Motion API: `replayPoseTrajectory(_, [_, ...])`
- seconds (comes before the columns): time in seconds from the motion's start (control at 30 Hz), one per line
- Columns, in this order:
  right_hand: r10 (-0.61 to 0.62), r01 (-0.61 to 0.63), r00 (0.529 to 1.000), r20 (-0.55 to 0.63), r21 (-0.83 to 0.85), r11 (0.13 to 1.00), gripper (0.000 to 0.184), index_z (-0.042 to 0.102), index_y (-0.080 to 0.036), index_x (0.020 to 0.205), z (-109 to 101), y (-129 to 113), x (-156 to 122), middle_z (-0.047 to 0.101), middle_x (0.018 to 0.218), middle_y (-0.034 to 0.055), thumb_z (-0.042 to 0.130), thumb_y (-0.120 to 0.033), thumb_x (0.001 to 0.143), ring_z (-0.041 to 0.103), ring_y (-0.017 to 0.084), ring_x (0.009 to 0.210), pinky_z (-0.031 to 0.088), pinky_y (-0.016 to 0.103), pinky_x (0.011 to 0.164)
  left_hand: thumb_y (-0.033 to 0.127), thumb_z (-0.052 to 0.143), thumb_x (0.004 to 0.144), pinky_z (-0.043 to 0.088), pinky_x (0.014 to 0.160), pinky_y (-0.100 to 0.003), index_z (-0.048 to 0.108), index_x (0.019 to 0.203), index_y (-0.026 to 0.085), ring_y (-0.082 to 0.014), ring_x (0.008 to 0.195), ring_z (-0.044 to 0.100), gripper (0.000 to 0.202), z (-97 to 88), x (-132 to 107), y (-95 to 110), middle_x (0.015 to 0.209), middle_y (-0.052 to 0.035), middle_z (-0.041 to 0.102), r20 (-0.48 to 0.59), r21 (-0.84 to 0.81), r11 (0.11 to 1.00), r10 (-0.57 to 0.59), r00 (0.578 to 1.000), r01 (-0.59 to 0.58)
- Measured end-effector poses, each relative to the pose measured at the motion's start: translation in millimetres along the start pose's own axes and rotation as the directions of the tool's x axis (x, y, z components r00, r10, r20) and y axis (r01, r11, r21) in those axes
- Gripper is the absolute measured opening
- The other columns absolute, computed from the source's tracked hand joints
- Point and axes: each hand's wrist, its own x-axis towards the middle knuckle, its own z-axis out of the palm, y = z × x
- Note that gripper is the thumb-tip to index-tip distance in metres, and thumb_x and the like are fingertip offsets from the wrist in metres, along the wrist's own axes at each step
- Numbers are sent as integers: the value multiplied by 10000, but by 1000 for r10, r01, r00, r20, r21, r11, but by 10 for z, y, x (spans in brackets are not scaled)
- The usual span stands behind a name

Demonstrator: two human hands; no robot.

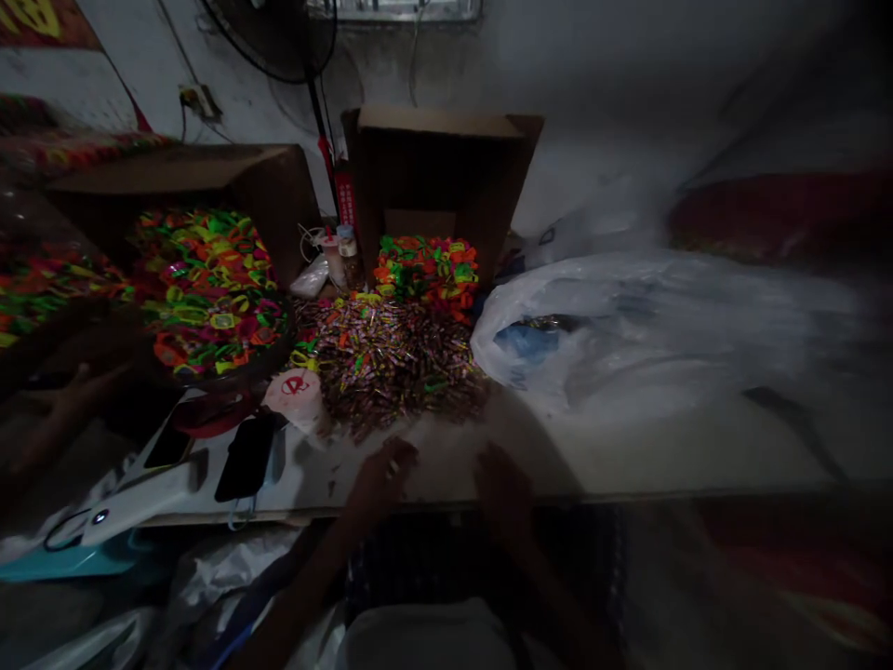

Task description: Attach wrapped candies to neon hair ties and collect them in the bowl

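My left hand (385, 475) is at the table's near edge, just below a heap of small wrapped sticks (397, 358). Its fingers look bent together, with a small pale spot at them that I cannot make out. To the right, my right hand (503, 489) rests at the same edge with its fingers loosely stretched forward and nothing visible in them. Both hands are dim and slightly blurred. Behind the heap, bright plastic watch-like toys (425, 265) spill from an upended cardboard box (513, 177). More such toys (216, 288) fill a dark round tub on the left.
A clear plastic bag (628, 344) lies on the right of the table (628, 465). A white roll (297, 395), a phone (246, 458) and a white device (143, 502) are on the left. Another person's hand (73, 395) shows at far left. A fan (279, 37) stands behind.
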Motion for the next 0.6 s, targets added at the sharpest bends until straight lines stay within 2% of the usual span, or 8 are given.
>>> replayPoseTrajectory(0.03, [-16,16,1000,13,7,1000,352,589,-195,1249,-13,17,3,566,1394,107,384,-283,977,468,238,1328,359,403,1066,325,633,802,452,902,-307,683,807,237,-224,892,606,101,124,-64,-145,884,-49,699,210,117,991,43,977,-69])
replayPoseTrajectory(0.07, [-30,30,999,35,17,999,362,581,-198,1264,-27,32,7,557,1404,106,382,-297,978,462,236,1334,362,398,1068,337,602,824,449,900,-316,688,817,236,-223,880,602,132,204,-145,-295,887,-51,700,354,223,965,50,934,-136])
replayPoseTrajectory(0.13, [-43,39,995,94,36,999,382,565,-212,1295,-55,50,17,528,1437,94,372,-305,978,439,232,1356,360,394,1075,335,573,834,456,885,-337,704,897,235,-237,878,604,177,254,-335,-565,939,-63,709,495,341,921,-6,869,-188])
replayPoseTrajectory(0.2, [-20,14,991,135,44,999,399,546,-218,1325,-75,48,28,498,1467,83,367,-298,978,404,231,1384,345,402,1094,372,609,813,467,892,-350,716,1007,261,-260,928,617,248,212,-513,-746,1042,-64,720,594,342,923,-66,802,-177])
replayPoseTrajectory(0.27, [8,-16,988,157,48,999,406,538,-216,1338,-81,36,35,481,1483,77,366,-290,978,376,226,1405,332,407,1111,431,647,789,475,908,-367,730,1033,297,-283,961,628,291,143,-643,-819,1082,-57,725,641,311,940,-102,761,-136])
replayPoseTrajectory(0.33, [15,-26,984,176,59,998,405,542,-218,1336,-76,34,31,474,1491,70,366,-296,980,362,221,1416,327,404,1120,477,664,775,482,918,-384,748,1004,317,-298,959,638,292,87,-730,-812,1065,-56,732,651,298,949,-120,749,-107])
replayPoseTrajectory(0.5, [-15,-20,979,205,172,985,432,526,-217,1366,-19,155,8,464,1502,62,340,-326,992,347,216,1431,321,413,1140,466,560,867,375,1092,-389,678,1193,330,-299,1208,538,372,48,-868,-744,1287,-67,640,563,349,925,-76,823,-153])
replayPoseTrajectory(0.6, [-5,-60,980,197,325,944,424,600,-226,1293,-9,247,23,536,1440,62,330,-356,993,408,209,1397,343,413,1143,382,568,867,372,1099,-384,664,1188,319,-278,1203,524,341,105,-893,-794,1246,-77,650,585,385,894,-45,810,-229])
